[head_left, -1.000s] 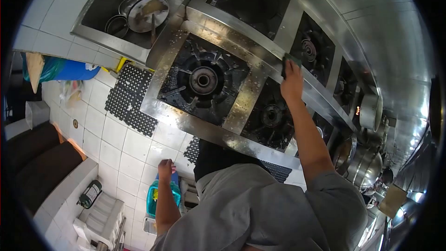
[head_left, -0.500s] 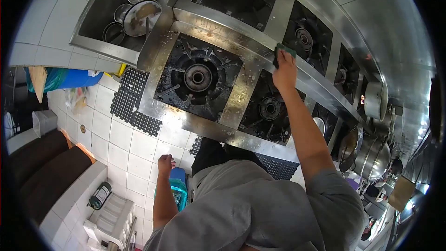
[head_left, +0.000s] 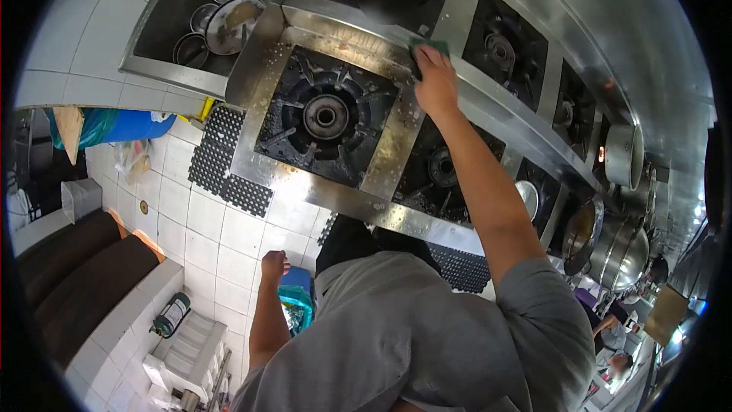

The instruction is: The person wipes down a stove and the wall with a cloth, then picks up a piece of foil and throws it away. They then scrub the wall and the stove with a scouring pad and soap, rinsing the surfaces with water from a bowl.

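Observation:
My right hand (head_left: 436,80) presses a green scouring pad (head_left: 436,45) against the raised steel ledge (head_left: 366,33) between the front and back burners of the stove. Its fingers are closed over the pad. Below and left of that hand is a front burner (head_left: 325,115) with a black grate, and its steel surround (head_left: 389,156) is wet and stained. Another front burner (head_left: 443,166) lies partly under my right forearm. My left hand (head_left: 274,265) hangs low over the tiled floor, fingers loosely curled with nothing visible in them.
A steel sink (head_left: 179,72) at upper left holds several bowls and a pan (head_left: 232,27). Large pots (head_left: 619,255) stand at the right, and a flame shows beside another pot (head_left: 625,156). Black rubber mats (head_left: 217,152) lie on the floor. Another person (head_left: 610,332) is at far right.
My right hand and the scouring pad have slid left along the ledge. My left hand keeps nearly the same place. Another person shows more clearly at the far right.

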A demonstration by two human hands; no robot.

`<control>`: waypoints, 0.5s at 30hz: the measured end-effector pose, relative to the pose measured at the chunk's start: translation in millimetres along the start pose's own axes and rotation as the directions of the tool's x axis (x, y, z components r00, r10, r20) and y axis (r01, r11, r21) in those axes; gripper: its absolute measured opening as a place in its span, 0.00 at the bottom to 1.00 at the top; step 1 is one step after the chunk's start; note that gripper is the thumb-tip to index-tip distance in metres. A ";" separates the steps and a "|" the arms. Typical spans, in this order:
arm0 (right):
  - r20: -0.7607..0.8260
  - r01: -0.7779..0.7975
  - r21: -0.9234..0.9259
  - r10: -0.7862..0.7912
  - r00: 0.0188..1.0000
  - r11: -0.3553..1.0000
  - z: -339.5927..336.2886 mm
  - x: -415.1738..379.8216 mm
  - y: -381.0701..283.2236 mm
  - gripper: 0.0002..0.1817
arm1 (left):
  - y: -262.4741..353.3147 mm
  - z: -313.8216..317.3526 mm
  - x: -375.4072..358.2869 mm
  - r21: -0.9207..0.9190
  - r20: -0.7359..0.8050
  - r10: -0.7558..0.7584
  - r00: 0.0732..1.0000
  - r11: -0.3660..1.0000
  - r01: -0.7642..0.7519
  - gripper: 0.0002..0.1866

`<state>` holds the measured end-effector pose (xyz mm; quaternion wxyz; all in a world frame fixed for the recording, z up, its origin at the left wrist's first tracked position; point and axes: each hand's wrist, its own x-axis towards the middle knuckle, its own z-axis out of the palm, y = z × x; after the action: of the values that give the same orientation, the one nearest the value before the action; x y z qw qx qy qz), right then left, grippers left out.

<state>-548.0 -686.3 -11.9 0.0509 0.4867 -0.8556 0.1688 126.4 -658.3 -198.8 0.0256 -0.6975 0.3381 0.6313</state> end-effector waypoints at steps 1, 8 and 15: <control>0.029 0.011 -0.024 -0.010 1.000 1.000 -8.3 0.5 -11.1 0.39 | -1.1 -2.8 1.9 0.164 0.039 -0.022 0.999 0.986 0.015 0.17; 0.101 -0.078 -0.117 0.090 0.991 0.990 -28.2 -50.5 63.6 0.37 | 31.7 -11.4 -7.3 -0.023 -0.052 0.141 0.989 0.989 -0.143 0.15; 0.073 0.115 -0.037 -0.112 0.991 0.993 -29.9 -26.2 44.6 0.41 | -25.3 -41.2 30.2 0.641 0.278 0.145 0.949 0.708 -0.296 0.13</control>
<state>-574.7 -633.9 -1.1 0.0403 0.5391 -0.8311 0.1307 173.9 -671.1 -227.5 0.2360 -0.5249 0.6206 0.5326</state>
